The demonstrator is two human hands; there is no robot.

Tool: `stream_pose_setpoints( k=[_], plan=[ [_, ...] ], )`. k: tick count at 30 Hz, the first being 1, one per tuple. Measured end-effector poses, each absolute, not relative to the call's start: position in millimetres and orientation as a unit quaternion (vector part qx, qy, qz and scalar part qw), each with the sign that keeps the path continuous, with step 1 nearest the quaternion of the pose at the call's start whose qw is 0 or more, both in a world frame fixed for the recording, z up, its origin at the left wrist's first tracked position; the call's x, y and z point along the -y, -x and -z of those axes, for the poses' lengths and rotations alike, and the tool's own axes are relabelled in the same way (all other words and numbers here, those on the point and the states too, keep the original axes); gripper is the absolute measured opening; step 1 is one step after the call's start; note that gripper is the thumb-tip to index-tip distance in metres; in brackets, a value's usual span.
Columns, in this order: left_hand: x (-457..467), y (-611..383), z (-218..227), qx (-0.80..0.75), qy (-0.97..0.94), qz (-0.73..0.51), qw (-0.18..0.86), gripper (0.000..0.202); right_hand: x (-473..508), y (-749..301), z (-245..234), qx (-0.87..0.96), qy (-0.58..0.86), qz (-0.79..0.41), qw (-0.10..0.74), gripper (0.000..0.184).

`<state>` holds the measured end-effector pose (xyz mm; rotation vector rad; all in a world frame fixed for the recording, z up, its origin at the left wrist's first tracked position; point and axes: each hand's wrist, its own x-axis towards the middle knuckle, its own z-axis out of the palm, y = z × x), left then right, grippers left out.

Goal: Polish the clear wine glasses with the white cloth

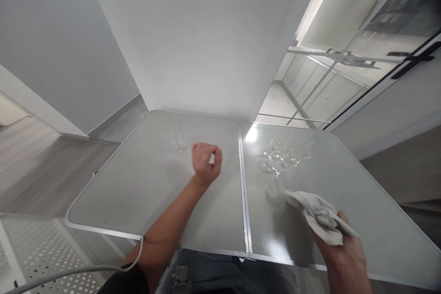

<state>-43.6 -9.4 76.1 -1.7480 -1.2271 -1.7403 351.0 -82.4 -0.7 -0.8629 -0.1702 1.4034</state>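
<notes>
Over the left table panel, my left hand (206, 161) is raised with thumb and fingers curled together in a ring. Just beyond its fingertips are faint clear, glass-like pieces (178, 143); whether the hand holds one of them I cannot tell. My right hand (344, 252), near the front right of the table, grips a crumpled white cloth (319, 213) that hangs forward from the fingers. Ahead of the cloth, several transparent pieces with rounded ends and thin stems (280, 158) lie in a loose heap on the right panel.
The grey folding table (131, 183) has a metal rim and a metal seam (243, 183) down its middle. A white wall (203, 46) stands at its far edge. Glass door panels (330, 69) are at right. A pale cable (86, 268) crosses near my left arm, above a perforated white rack (51, 248).
</notes>
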Motion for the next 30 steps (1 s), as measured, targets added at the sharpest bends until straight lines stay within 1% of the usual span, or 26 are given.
stream_pose_setpoints(
  k=[2,3,4,6,7,8,9,11,12,14,16,18,20,22,24,25,26,28,30],
  plan=[
    [14,67,-79,0.505,0.527,0.653,0.202,0.006,92,-327,-1,0.055,0.382,-0.662,0.642,0.024],
    [17,77,-76,0.553,0.477,0.656,0.191,0.010,95,-315,-2,0.047,0.380,-0.676,0.629,0.023],
    [19,87,-72,0.601,0.430,0.651,0.173,0.022,98,-302,-2,0.040,0.374,-0.686,0.622,0.022],
    [23,102,-57,0.682,0.378,0.616,0.113,0.053,102,-279,-4,0.032,0.358,-0.696,0.622,0.021],
    [23,109,-49,0.711,0.364,0.595,0.086,0.069,102,-268,-5,0.028,0.351,-0.698,0.623,0.024],
    [23,115,-41,0.732,0.352,0.581,0.053,0.080,103,-260,-6,0.024,0.345,-0.701,0.624,0.029],
    [21,121,-34,0.743,0.346,0.572,0.013,0.086,102,-252,-7,0.021,0.341,-0.703,0.624,0.035],
    [15,131,-22,0.748,0.347,0.563,-0.043,0.087,100,-241,-11,0.008,0.338,-0.698,0.631,0.044],
    [10,136,-18,0.744,0.354,0.564,-0.055,0.084,99,-237,-13,0.001,0.337,-0.694,0.637,0.045],
    [-1,142,-13,0.733,0.365,0.569,-0.074,0.075,96,-230,-16,-0.006,0.336,-0.685,0.646,0.038],
    [-10,145,-10,0.718,0.370,0.583,-0.088,0.064,92,-224,-18,0.000,0.348,-0.690,0.634,0.029],
    [-16,143,-11,0.695,0.383,0.602,-0.090,0.055,87,-217,-20,0.015,0.368,-0.708,0.603,0.028],
    [-19,133,-14,0.670,0.418,0.610,-0.072,0.052,78,-209,-23,0.045,0.382,-0.719,0.578,0.030],
    [-20,118,-16,0.646,0.487,0.586,-0.036,0.053,65,-201,-27,0.105,0.398,-0.695,0.590,0.033],
    [-22,97,-16,0.612,0.586,0.532,0.000,0.055,45,-193,-32,0.202,0.438,-0.604,0.634,0.035],
    [-22,87,-14,0.590,0.630,0.505,0.016,0.056,33,-190,-34,0.264,0.469,-0.530,0.655,0.034],
    [-23,76,-12,0.569,0.666,0.481,0.029,0.055,21,-188,-37,0.334,0.503,-0.454,0.656,0.033],
    [-24,59,-4,0.539,0.708,0.453,0.050,0.054,-1,-185,-40,0.466,0.538,-0.328,0.621,0.028],
    [-23,48,5,0.523,0.730,0.435,0.065,0.053,-17,-184,-41,0.565,0.528,-0.268,0.575,0.022]
  ],
)
